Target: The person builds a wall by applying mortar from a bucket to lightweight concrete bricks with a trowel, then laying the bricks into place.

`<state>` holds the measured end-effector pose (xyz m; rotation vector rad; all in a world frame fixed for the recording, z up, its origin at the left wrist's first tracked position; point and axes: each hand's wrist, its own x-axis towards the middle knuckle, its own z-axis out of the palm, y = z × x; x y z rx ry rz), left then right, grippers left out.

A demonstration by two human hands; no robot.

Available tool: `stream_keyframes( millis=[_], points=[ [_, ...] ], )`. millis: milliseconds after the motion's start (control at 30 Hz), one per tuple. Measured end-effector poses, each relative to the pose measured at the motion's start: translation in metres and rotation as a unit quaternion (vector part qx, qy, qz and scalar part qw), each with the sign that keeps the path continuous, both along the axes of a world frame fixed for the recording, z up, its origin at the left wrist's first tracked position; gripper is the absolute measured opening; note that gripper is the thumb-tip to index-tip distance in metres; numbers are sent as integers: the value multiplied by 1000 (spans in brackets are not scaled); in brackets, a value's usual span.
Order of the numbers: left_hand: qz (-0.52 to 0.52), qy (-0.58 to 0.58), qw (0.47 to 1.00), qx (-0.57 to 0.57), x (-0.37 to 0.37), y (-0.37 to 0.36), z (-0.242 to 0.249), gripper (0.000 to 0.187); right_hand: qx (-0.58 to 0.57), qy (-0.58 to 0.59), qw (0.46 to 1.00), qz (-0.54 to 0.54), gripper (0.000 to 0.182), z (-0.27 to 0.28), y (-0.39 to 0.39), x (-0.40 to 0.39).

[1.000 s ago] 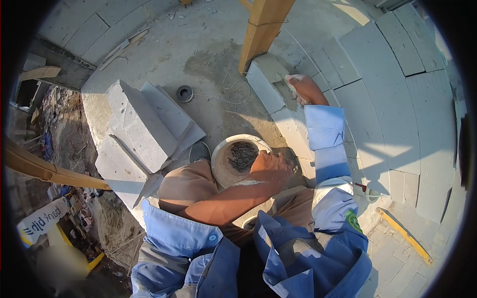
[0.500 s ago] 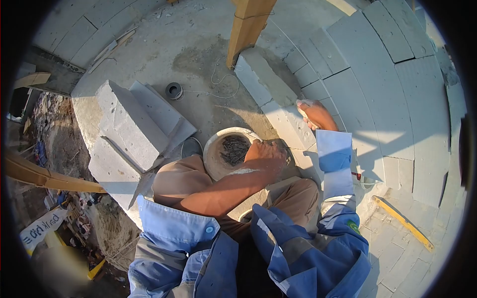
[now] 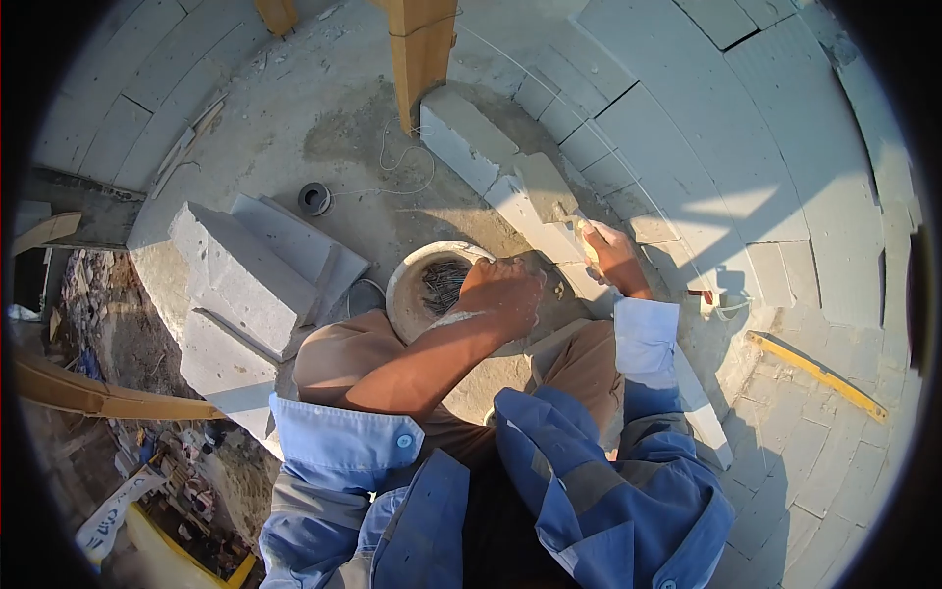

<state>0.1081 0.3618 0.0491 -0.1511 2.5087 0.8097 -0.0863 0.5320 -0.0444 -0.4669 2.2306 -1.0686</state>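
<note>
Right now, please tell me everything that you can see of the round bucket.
The bucket is round, open and whitish, with a stained rim; its material is unclear. It stands mouth up between the person's left knee and the pale blocks, holding thin, dark, nail-like pieces. The left hand hides its right side and seems to touch the rim there.

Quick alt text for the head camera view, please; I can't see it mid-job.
A right hand grips a trowel, its blade over a row of pale blocks. The left hand is at the rim of a round bucket holding dark, nail-like pieces. Loose blocks lie left; a yellow bar lies right.
</note>
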Motion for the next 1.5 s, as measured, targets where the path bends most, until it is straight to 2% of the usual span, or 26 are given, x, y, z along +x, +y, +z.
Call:
stream_keyframes(
  millis=[133,233,400,467,533,600,667,733,867,900,1000,1067,1167,1267,1333,1367,1400,1467,1500],
  points=[
    [-6,27,999,-22,2,-3,-5,43,40,-15,999,31,58,-21,-39,-6],
    [4,-3,1000,-23,1,-5,0,45,64,-3,997,49,56,-30,-32,-13],
    [-2,-6,1000,1,-6,-6,0,44,86,35,993,76,54,-3,16,-26],
    [-12,-25,1000,6,-6,-3,-7,44,90,-31,993,73,55,15,21,-23],
    [15,74,996,-40,-2,6,-24,48,45,50,994,88,53,16,4,-13],
    [-8,43,999,-30,-11,1,-18,50,74,-3,997,-3,50,22,-23,-2],
    [-28,7,999,-20,-15,-3,-20,53,69,-5,998,9,49,-6,-36,-6],
    [-9,40,998,-39,-15,-8,-31,55,61,-6,998,23,49,-17,-38,-6],
    [-17,28,998,-55,-18,-16,-44,56,82,-52,994,45,50,-15,14,6],
    [-24,34,997,-72,-19,-19,-51,57,107,-6,994,15,51,-19,36,15],
    [-24,15,997,-70,-29,-24,-13,55,180,81,977,-83,55,-14,118,47],
    [-15,49,994,-93,-36,-24,-16,54,101,27,985,-134,56,-3,174,80],
    [-29,37,994,-95,-55,-29,-21,61,151,83,937,-302,51,-15,255,147],
    [-70,6,995,-68,-76,-31,-40,67,197,115,868,-440,46,-7,327,213],
    [-69,-19,995,-67,-82,-16,-35,64,248,119,807,-523,48,-12,377,256],
    [-79,-20,995,-54,-84,-15,-40,63,318,113,773,-536,48,4,386,265],
    [-80,-20,996,-43,-87,-16,-48,63,319,103,760,-557,48,5,400,275],
    [-94,-29,994,-53,-91,-17,-60,63,392,51,697,-598,43,1,431,284],
    [-86,-43,994,-59,-91,-18,-67,63,388,43,693,-605,43,-2,444,286]
  ],
)
